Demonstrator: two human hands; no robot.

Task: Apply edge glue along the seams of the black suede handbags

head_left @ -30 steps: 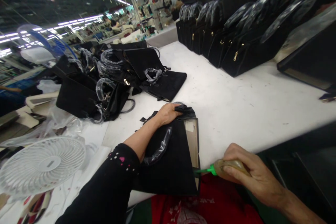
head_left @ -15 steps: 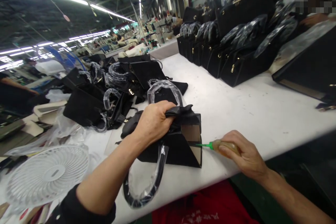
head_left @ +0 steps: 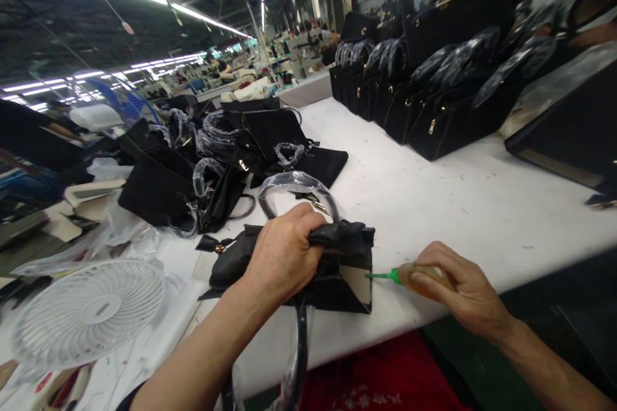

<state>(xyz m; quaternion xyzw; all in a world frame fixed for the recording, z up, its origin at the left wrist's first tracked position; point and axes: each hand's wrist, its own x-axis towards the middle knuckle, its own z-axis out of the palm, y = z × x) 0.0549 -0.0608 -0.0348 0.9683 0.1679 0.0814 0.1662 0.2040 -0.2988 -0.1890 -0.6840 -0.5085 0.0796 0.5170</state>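
Note:
My left hand is closed on the gathered top of a black handbag that lies on the white table. One plastic-wrapped handle stands up behind the hand; the other hangs over the table's near edge. At its right end the bag gapes, showing a beige inner panel. In my right hand is a squeeze bottle of amber liquid with a long green nozzle. The nozzle's tip is at the bag's open end, by the beige panel; whether it touches I cannot tell.
Several black handbags stand in a row at the back right. More black bags lie heaped at the left. A white fan sits at the near left, beside clear plastic. Another person's arm shows at the far right.
The bag's gathered top has shifted right and lower under my left hand, and the near handle now drops over the edge. The bottle has moved slightly right and down.

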